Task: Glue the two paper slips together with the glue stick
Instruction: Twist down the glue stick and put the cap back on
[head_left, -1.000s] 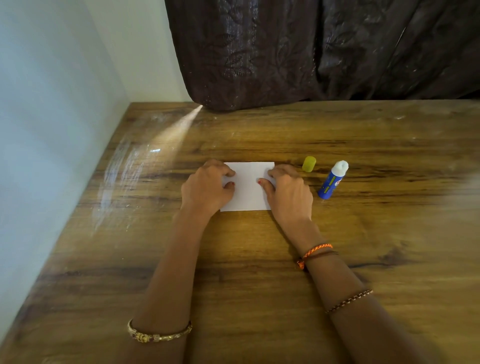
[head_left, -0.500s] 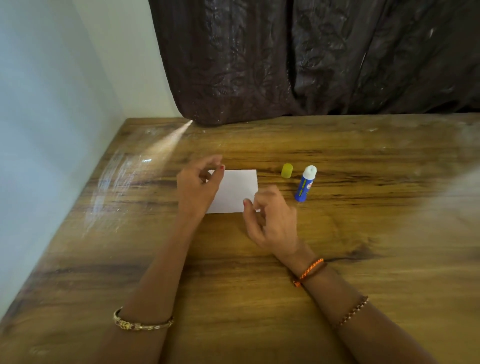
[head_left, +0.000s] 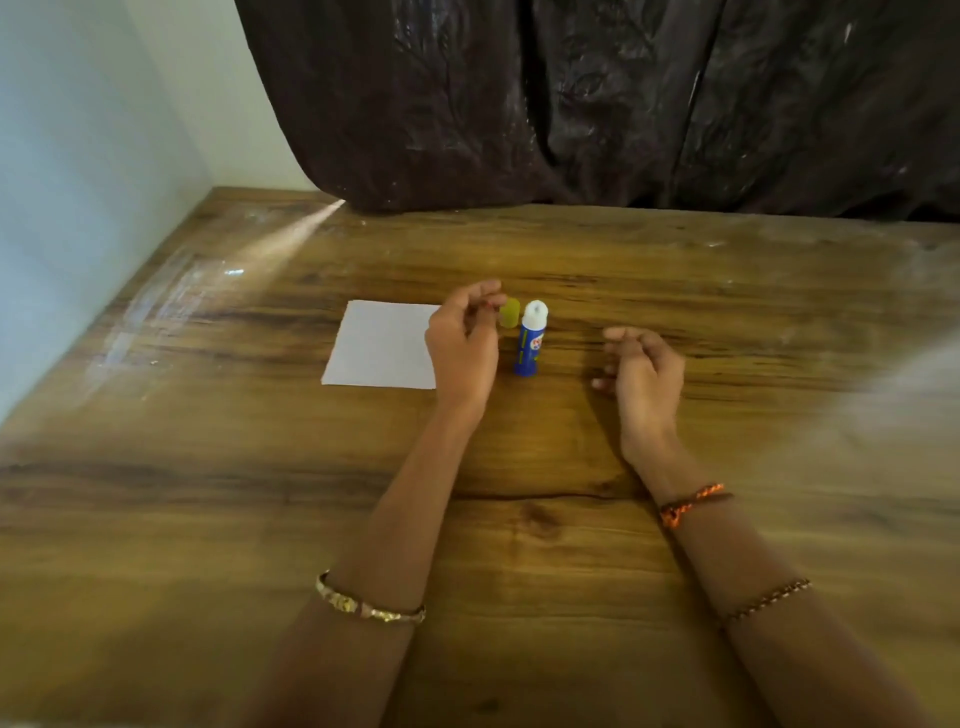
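Observation:
The white paper slips (head_left: 382, 345) lie flat on the wooden table (head_left: 208, 493) and look like one sheet. To their right the blue glue stick (head_left: 529, 345) stands upright, uncapped, its white top showing. Its yellow cap (head_left: 511, 313) sits just behind and left of it. My left hand (head_left: 465, 345) hovers over the paper's right edge with loosely curled fingers, the fingertips close beside the cap, holding nothing. My right hand (head_left: 644, 369) hangs to the right of the glue stick, apart from it, fingers relaxed and holding nothing.
A dark curtain (head_left: 597, 104) hangs along the table's far edge. A pale wall (head_left: 78, 182) runs along the left side. A streak of light falls across the table's far left corner.
Both hands have lifted off the paper and shifted right. The left hand now sits by the cap and the right hand is beyond the glue stick. The paper stays flat.

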